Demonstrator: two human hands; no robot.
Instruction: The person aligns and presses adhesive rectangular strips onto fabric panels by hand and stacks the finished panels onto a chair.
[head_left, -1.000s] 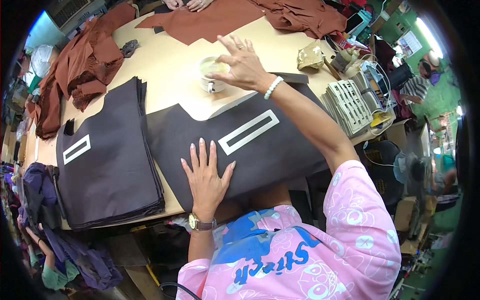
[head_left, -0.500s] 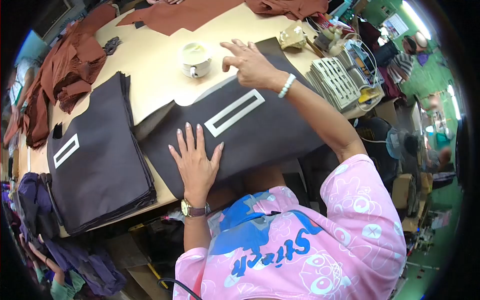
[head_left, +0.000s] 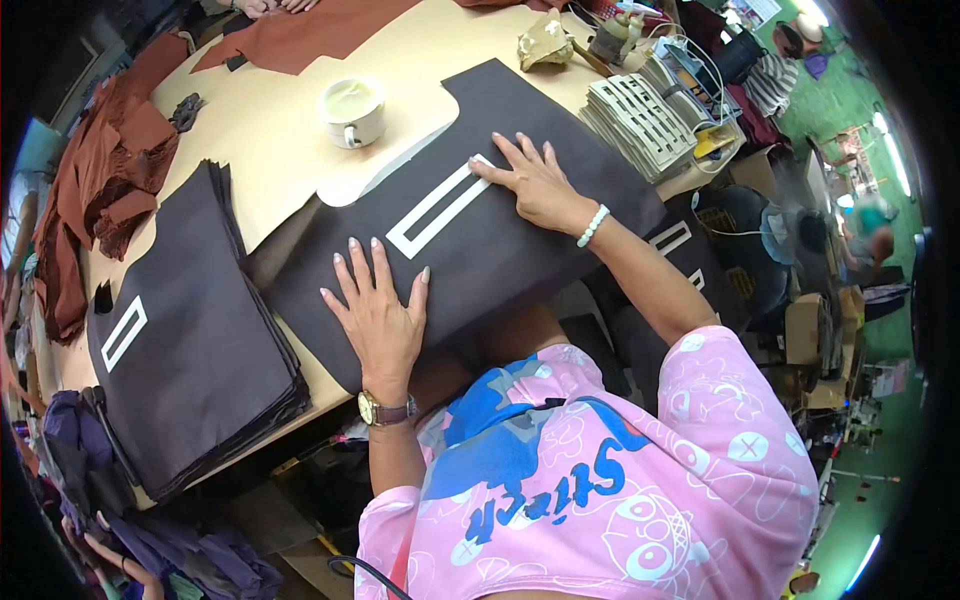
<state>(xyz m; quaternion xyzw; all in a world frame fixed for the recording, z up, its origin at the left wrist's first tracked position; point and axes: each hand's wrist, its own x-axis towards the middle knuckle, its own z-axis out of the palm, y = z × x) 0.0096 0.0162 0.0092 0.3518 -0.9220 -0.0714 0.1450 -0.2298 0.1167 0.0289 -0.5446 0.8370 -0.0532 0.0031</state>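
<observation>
My left hand [head_left: 378, 320] lies flat with fingers spread on a large dark brown panel [head_left: 480, 275], which looks like fabric or thin leather. On that panel is a narrow white rectangular frame [head_left: 401, 246], slanting up to the right. At the frame's upper right end rests my right hand [head_left: 540, 188], fingers apart, thumb and fingertips touching there. A white cup [head_left: 352, 122] with pale contents stands beyond the panel. To the left lies a stack of dark panels [head_left: 205, 335], its top one bearing a smaller white frame [head_left: 108, 361].
Rust-coloured cloth [head_left: 90, 210] lies bunched at the left, with a flat rust piece [head_left: 310, 35] at the back. Another person's hands [head_left: 270, 6] show at the far edge. A bundle of white slotted pieces [head_left: 635, 125] sits at the right. More dark pieces hang below my right arm.
My right hand has come down from above the panel's far side onto the white frame's end. My left hand stays flat on the panel. The whole view has shifted somewhat.
</observation>
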